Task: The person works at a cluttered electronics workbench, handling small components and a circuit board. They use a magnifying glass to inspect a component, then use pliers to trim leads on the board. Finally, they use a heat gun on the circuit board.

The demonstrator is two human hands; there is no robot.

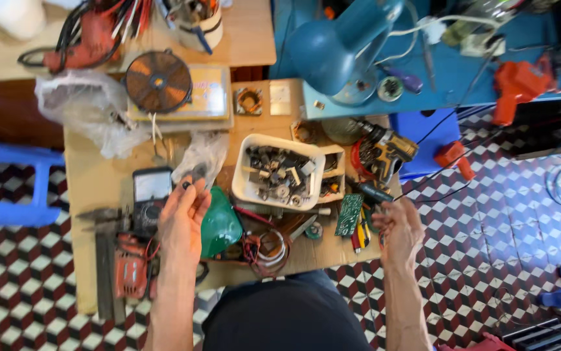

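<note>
The left hand (183, 218) is raised over the desk (92, 188), its grip narrow, fingertips pinching a small dark part (186, 185). Just right of it lies a green funnel-shaped piece (220, 226). The right hand (397, 233) hovers at the desk's right edge, fingers loosely curled; what it holds I cannot tell. Between them, farther back, sits a white tray (244, 185) of metal parts, with a green circuit board (348, 214) beside it. Beyond lies a copper coil disc (158, 81)
</note>
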